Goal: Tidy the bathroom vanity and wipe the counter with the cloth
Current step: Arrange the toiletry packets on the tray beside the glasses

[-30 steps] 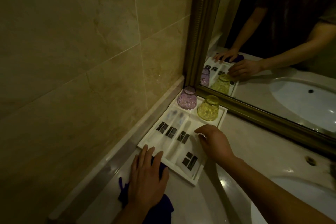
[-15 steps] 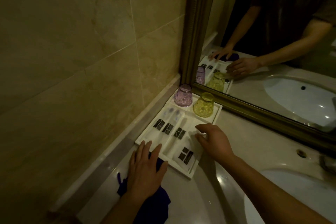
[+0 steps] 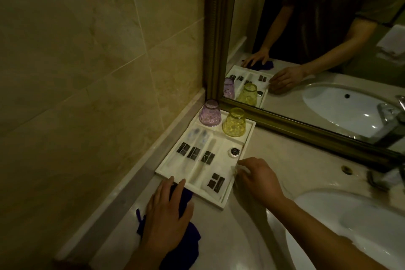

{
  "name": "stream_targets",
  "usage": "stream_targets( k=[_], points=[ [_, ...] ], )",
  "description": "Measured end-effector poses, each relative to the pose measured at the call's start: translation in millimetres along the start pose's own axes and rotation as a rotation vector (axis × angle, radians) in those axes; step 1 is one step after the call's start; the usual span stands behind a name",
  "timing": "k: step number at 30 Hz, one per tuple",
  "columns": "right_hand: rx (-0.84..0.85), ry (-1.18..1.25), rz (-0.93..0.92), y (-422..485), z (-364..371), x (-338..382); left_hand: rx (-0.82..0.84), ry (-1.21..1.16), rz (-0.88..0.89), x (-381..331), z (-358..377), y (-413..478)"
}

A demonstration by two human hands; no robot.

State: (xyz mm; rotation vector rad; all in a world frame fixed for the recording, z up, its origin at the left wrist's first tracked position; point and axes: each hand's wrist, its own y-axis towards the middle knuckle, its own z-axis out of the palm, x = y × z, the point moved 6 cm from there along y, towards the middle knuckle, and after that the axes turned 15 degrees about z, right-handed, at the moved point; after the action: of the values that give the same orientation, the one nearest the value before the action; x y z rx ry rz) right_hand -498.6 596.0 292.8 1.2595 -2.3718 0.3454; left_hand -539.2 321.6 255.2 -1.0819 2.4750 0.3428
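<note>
Glossy stone counter [image 3: 274,160] (polished), soft cloth [image 3: 186,245], faceted glass cups [image 3: 234,122].

A: Quick count, pls?
B: 1 tray [image 3: 223,203]. 2 upturned cups at its 12 o'clock: purple cup [image 3: 210,114], yellow cup [image 3: 234,122].
A: Pkts?
B: 4 dark-label pkts [image 3: 194,152] inside, 1 round cap [image 3: 234,151] at 2 o'clock. Also 1 cloth [image 3: 186,245] at 7, 1 basin [image 3: 350,226] at 4.

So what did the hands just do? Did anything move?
The right hand pulled back off the white tray to its right edge, uncovering a small round dark cap. Nothing was picked up or let go. The left hand stayed flat on the blue cloth, and the purple cup and yellow cup stayed put.
</note>
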Motion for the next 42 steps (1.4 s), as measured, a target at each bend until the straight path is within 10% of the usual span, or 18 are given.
stream_targets(
  k=[10, 23, 42],
  points=[
    [0.174, -0.458, -0.216, 40.1, 19.9, 22.7, 0.025, 0.054, 0.006, 0.2, 3.7, -8.1],
    [0.304, -0.305, -0.503, -35.7, 35.3, 62.6, 0.075, 0.132, -0.034, -1.6, 9.3, -6.2],
    [0.146, 0.001, -0.363, -55.8, 18.4, 63.8, 0.103, 0.181, -0.102, 26.9, -14.4, -37.7]
  ],
)
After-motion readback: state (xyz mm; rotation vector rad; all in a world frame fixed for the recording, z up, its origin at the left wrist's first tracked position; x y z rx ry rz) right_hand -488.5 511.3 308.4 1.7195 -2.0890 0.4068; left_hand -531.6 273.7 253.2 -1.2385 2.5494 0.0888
